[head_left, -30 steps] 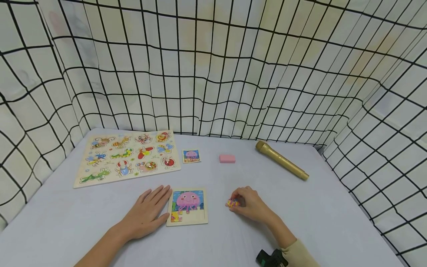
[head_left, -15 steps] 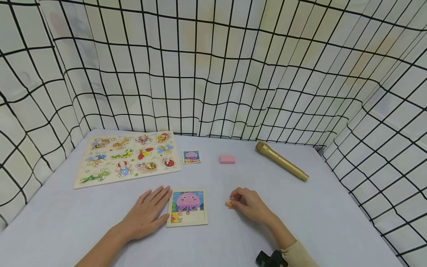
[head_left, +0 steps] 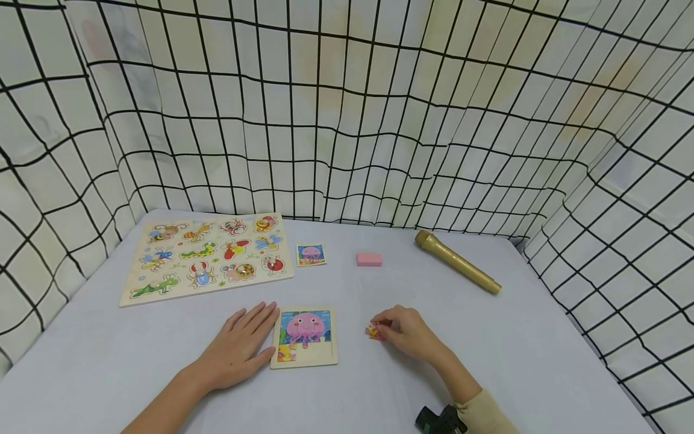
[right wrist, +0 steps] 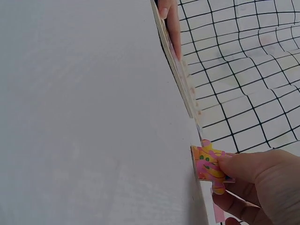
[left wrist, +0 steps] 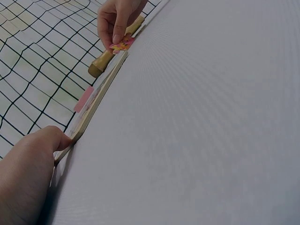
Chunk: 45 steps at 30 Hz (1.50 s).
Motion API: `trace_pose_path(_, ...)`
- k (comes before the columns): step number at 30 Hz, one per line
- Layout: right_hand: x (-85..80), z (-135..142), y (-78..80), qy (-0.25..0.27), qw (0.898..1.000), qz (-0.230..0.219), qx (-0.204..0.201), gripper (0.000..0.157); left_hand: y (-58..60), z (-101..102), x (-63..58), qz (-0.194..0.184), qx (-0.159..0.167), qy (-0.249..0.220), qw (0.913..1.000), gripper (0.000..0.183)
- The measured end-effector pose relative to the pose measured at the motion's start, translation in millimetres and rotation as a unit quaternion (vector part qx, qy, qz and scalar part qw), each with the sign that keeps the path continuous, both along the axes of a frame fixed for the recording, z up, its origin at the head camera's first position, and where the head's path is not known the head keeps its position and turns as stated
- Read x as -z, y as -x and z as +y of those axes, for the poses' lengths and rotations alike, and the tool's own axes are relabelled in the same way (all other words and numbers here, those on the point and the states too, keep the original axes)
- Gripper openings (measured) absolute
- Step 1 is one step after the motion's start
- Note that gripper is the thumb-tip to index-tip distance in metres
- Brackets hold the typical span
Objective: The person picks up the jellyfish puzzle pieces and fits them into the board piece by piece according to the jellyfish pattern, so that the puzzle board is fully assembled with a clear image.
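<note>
My right hand (head_left: 408, 331) pinches a yellow and pink jigsaw piece (right wrist: 208, 161) between thumb and fingers, to the right of the puzzle frame. The wooden jigsaw tray (head_left: 320, 360) lies flat and shows a pink jellyfish picture, with bare wood at its lower right. My left hand (head_left: 238, 349) rests with straight fingers along the tray's left side, thumb touching its edge. In the left wrist view the left thumb (left wrist: 51, 138) meets the tray's edge, and the jigsaw piece (left wrist: 123, 45) shows in the other hand.
A large insect peg puzzle (head_left: 208, 256) lies at the back left. Beside it are a small jellyfish picture card (head_left: 311, 254), a pink block (head_left: 369, 259) and a gold microphone-shaped object (head_left: 458, 261). A black grid on white (head_left: 336, 120) walls the table's back and sides.
The jigsaw piece has turned a little in my right hand's fingers, and that hand has shifted slightly. My left hand and the tray stay in place.
</note>
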State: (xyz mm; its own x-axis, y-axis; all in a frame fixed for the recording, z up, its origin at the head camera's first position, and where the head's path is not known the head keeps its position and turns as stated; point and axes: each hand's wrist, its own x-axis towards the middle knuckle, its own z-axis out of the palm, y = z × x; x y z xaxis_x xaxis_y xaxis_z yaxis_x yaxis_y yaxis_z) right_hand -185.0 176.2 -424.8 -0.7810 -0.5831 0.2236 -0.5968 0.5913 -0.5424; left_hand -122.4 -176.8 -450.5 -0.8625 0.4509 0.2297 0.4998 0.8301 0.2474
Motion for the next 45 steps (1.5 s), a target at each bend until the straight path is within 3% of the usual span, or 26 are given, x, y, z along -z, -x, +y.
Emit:
trace_pose_path(21,-6.2,-19.4,0.4,0.004,1.0,-0.012,-0.018,0.01,-0.9,0.8,-1.1,0.016,0.005,-0.003,0.9998,0.064)
trace_pose_path(45,-9.2,-81.7,-0.1,-0.001,0.994,-0.021,-0.108,0.013,-0.3,-0.7,1.0,0.004,0.003,0.001,1.0,0.065)
